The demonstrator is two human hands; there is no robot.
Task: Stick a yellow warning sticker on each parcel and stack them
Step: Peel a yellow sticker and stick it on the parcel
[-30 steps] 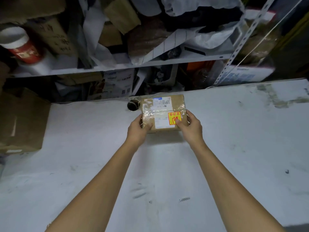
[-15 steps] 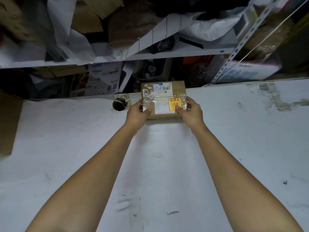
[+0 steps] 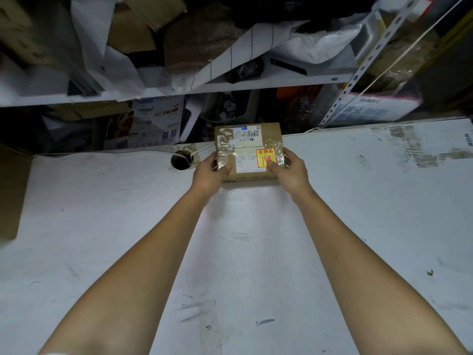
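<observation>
a: head view. parcel (image 3: 247, 149) at far edge of table (image 3: 358, 226), just right of cable hole (image 3: 180, 161); yellow warning sticker (image 3: 265, 157) already on top face. resting or lifted: cannot tell. hands?

b: left hand (image 3: 208, 175) gripping left side, right hand (image 3: 291, 172) gripping right side, thumb touching sticker's lower corner.

a: advice for placing?

b: judged best: set down flat and square, clear of the back edge; release both sides evenly; leave top level for stacking.

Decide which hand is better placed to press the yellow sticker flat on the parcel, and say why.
Right. The right hand has its thumb on the sticker at its lower corner; the left hand grips the parcel at the opposite end, away from it.
</observation>
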